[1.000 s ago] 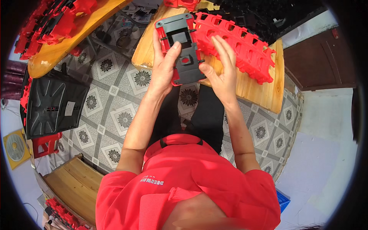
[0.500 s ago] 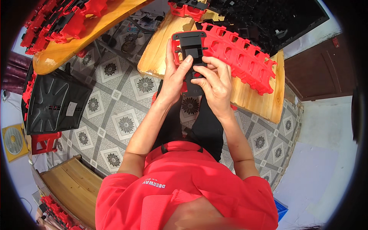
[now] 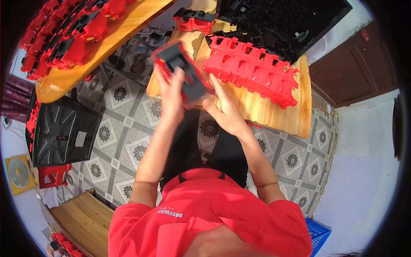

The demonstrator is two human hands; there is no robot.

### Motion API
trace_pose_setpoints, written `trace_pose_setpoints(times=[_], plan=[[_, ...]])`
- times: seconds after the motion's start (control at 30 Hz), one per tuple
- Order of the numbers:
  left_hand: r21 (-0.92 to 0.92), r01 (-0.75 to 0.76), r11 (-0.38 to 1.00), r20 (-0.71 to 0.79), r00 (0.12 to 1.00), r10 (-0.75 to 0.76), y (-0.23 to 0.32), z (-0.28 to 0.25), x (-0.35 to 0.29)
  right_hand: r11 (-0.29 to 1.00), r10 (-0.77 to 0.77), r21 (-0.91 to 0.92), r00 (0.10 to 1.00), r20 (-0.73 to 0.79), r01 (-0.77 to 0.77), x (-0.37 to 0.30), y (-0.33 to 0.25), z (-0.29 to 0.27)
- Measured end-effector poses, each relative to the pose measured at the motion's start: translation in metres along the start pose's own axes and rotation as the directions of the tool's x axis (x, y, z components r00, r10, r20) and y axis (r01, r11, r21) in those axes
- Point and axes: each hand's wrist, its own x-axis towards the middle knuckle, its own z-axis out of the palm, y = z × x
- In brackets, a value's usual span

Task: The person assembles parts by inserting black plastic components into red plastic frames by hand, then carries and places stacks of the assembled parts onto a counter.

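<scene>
Since half a second earlier, both hands had lifted the black-and-red plastic part (image 3: pixel 185 73) off the wooden worktop (image 3: pixel 274 109) and swung it left, tilted over the worktop's near corner. Left hand (image 3: pixel 171 92) had its fingers (image 3: pixel 159 79) curled around the part's left edge; right hand (image 3: pixel 224 109) had its fingers (image 3: pixel 216 85) extended, pressed against the part's right side. Just beside them, a long red plastic rack (image 3: pixel 252 70) lay on the worktop, with a heap of black parts (image 3: pixel 278 23) beyond. Below lay patterned floor tiles (image 3: pixel 124 128).
</scene>
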Motion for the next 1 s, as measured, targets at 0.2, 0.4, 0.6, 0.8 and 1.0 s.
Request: trace_pose_setpoints(times=[0.2,0.4,0.6,0.8,1.0], plan=[[-0.189,0.042,0.981,-0.187,0.979,-0.078,-0.064,0.026,0.163,0.926,-0.228,-0.371,0.885,-0.405,0.069,-0.027,-0.003,-0.046],[0.032,0.319,0.947,-0.411,0.868,-0.279,-0.099,0.031,0.227,0.643,-0.515,-0.698,0.497,-0.699,-0.315,-0.036,0.02,-0.094],[0.492,-0.528,0.692,0.408,0.842,0.353,-0.064,0.139,0.04,0.982,-0.012,-0.102,0.489,-0.872,-0.159,-0.058,0.086,-0.153],[0.352,-0.936,0.032,0.907,0.349,0.237,-0.09,0.155,-0.017,0.993,0.066,0.112,0.558,-0.827,0.048,-0.076,0.076,-0.184],[0.114,-0.148,0.982,0.719,0.694,0.021,-0.026,0.147,-0.049,0.451,-0.521,-0.863,0.853,-0.046,0.229,-0.078,-0.011,-0.16]])
